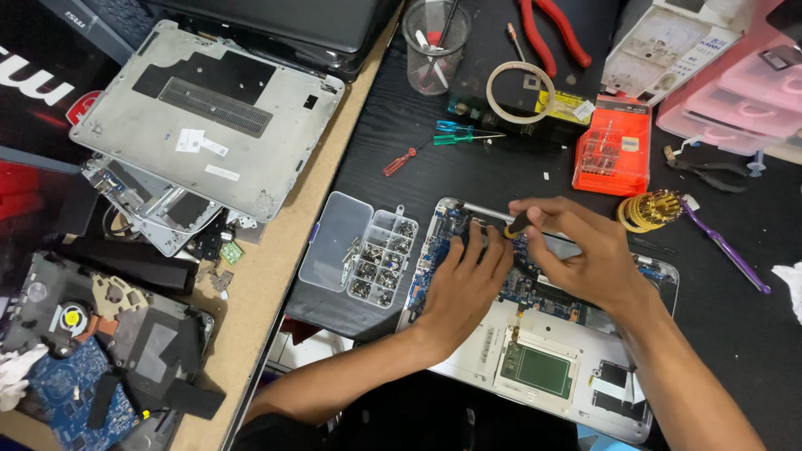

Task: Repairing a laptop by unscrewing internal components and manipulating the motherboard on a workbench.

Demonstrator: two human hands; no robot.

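My right hand [585,255] is closed around a small screwdriver [516,224] with a black-and-yellow grip, its tip down on the blue circuit board [522,284] of an opened laptop chassis [468,351], which lies at lower centre of the frame on the black woodgrain table [468,167]. My left hand [464,280] lies flat on the board just left of the screwdriver, fingers extended, holding nothing. The chassis is matte silver with rounded corners and a green rectangular panel [537,367] in its lower half. Just left of it sits a clear plastic compartment box [380,257] with its lid swung open and small metal screws in its cells. At upper left, a grey metal laptop bottom cover [209,117] with a slotted vent rests on the tan bench. At upper right lies an orange bit case [611,146]; near it, a roll of tape [520,92] and red-handled pliers [555,33].
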